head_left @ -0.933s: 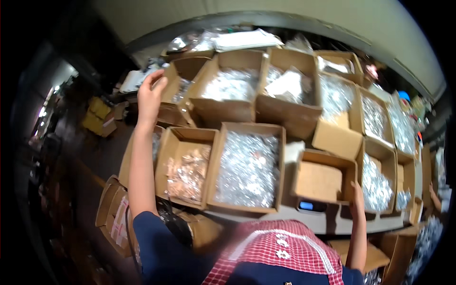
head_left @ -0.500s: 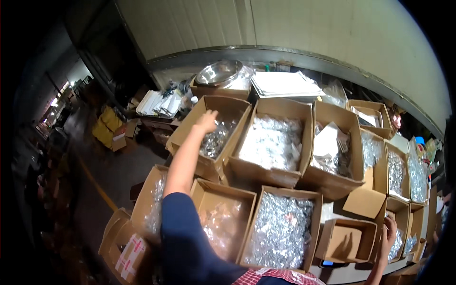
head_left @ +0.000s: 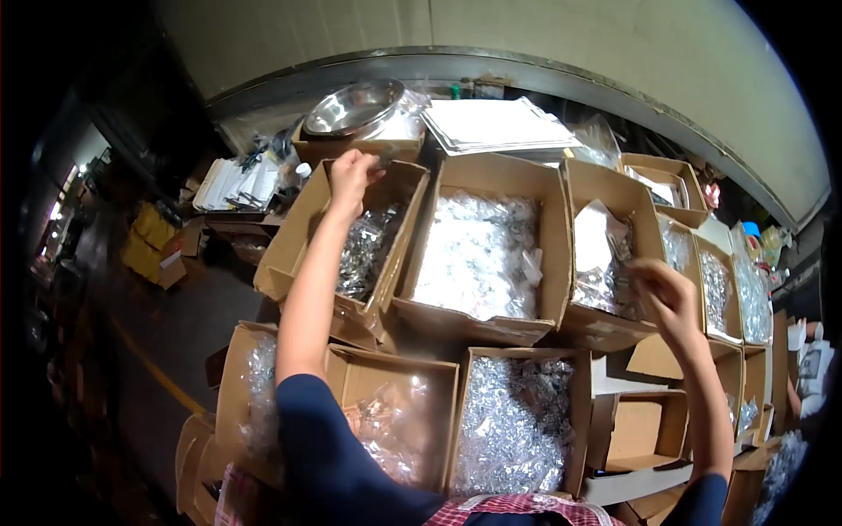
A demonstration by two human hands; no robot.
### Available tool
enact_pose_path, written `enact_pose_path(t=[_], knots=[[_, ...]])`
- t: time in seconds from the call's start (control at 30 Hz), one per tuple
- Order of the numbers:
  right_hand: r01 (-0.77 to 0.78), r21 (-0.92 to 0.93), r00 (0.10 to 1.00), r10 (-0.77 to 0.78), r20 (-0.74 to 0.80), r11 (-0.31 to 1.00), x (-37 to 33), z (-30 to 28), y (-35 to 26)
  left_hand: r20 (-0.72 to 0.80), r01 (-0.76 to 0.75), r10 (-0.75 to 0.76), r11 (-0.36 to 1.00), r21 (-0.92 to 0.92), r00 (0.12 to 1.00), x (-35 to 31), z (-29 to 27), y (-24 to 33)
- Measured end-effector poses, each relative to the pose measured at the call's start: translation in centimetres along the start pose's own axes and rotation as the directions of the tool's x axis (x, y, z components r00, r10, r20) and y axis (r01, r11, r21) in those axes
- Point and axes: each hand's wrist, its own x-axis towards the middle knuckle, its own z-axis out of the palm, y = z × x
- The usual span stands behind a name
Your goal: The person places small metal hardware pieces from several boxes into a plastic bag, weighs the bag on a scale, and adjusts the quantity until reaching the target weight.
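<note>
My left hand (head_left: 351,180) is raised over the upper left carton (head_left: 291,238), which holds many small clear packets of dark metal parts (head_left: 367,254). Its fingers are pinched on what looks like a small see-through packet (head_left: 387,156). On the other side, my right hand (head_left: 668,296) is above the near right edge of a carton with a white sheet (head_left: 595,241) and bagged metal pieces (head_left: 592,287). The right thumb and fingers come together at their tips; whatever is between them is too dark and small to tell.
Between my hands stands a carton of clear bags (head_left: 478,254). Nearer me are cartons of silvery packets (head_left: 513,438) and crumpled clear plastic (head_left: 399,416). A steel bowl (head_left: 355,110) and stacked white sheets (head_left: 495,124) sit behind. At far right, another person (head_left: 816,373) is partly visible.
My left hand has lifted from inside the upper left carton to its far rim, with a packet in its fingers. My right hand has moved up and left from the lower right cartons.
</note>
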Motion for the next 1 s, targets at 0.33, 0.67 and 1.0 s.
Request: enact_pose_path(t=[0.33,0.67,1.0], knots=[[0.459,-0.772,0.814,0.141,0.564,0.44,10.9,13.3,3.2,0.59,0.727,-0.495,0.639,-0.251,0.638,-10.1,11.9,6.7],[0.206,-0.053,0.893,-0.166,0.419,0.977,7.8,5.2,-5.2,0.766,0.809,-0.601,0.555,0.193,0.23,-14.6,15.1,8.8],[0.207,-0.775,0.643,0.515,0.567,0.597,7.1,3.9,11.9,0.707,0.803,-0.544,0.594,-0.055,0.451,-16.7,16.1,7.1]])
